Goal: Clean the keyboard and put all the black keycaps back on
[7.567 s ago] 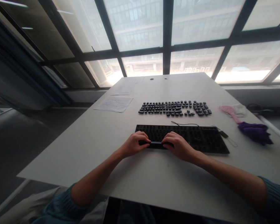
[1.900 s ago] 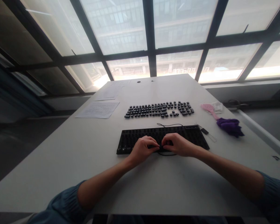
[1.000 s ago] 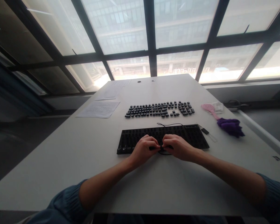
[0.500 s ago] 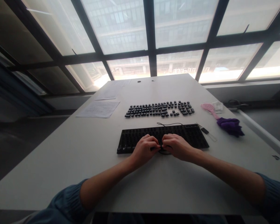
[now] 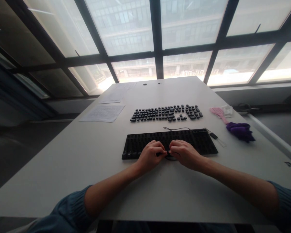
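Note:
A black keyboard (image 5: pixel 135 142) lies flat on the white table, its key field mostly bare of keycaps, with a few still in the front row at its left end. My left hand (image 5: pixel 151 153) rests over the keyboard's front edge near the middle, its fingertips pinched together. Facing it, my right hand (image 5: pixel 183 152) is curled with thumb and fingers closed at the same spot. The two sets of fingertips nearly meet around a small dark piece too hidden to name. Behind the keyboard, loose black keycaps (image 5: pixel 163 113) stand in rows matching a keyboard layout.
A thin black cable (image 5: pixel 177 129) curves along the keyboard's back edge. To the right lie a wire tool with a black handle (image 5: pixel 213 136), a pink brush (image 5: pixel 217 112), a purple cloth (image 5: pixel 240 131) and a white tissue (image 5: pixel 227 110). Printed papers (image 5: pixel 103 113) lie at left.

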A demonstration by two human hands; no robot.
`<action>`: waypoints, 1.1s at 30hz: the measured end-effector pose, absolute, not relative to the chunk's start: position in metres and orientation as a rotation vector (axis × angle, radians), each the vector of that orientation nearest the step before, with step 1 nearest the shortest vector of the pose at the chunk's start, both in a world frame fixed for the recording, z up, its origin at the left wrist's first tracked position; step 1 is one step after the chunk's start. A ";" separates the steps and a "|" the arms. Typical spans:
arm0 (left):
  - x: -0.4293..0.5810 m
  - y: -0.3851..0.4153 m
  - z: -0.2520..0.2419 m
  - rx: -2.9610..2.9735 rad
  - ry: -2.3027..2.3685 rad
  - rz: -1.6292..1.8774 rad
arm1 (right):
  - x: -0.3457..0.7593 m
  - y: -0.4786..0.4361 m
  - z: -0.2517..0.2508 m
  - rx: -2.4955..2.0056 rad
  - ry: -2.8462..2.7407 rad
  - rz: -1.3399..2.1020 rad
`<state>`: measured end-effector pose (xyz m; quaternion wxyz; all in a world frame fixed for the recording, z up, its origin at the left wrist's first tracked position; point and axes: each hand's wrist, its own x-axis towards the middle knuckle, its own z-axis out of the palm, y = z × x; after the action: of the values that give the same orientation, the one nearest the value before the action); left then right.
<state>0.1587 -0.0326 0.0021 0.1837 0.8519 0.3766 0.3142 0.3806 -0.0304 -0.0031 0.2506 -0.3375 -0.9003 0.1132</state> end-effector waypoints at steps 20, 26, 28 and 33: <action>0.158 -0.032 0.007 2.476 1.079 0.793 | 0.379 -0.034 -0.003 -0.902 -2.377 0.326; 0.159 -0.035 0.013 2.507 1.115 0.747 | 0.377 -0.034 -0.005 -0.889 -2.338 0.352; 0.160 -0.037 0.018 2.512 1.120 0.761 | 0.378 -0.033 -0.002 -0.892 -2.317 0.358; 0.159 -0.024 0.040 2.449 1.178 0.894 | 0.391 -0.015 0.017 -0.990 -2.215 0.315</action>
<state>0.1589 -0.0240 0.0396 0.1398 0.8476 0.4078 0.3093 0.3911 -0.0146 0.0175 0.3407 -0.3803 -0.8512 0.1210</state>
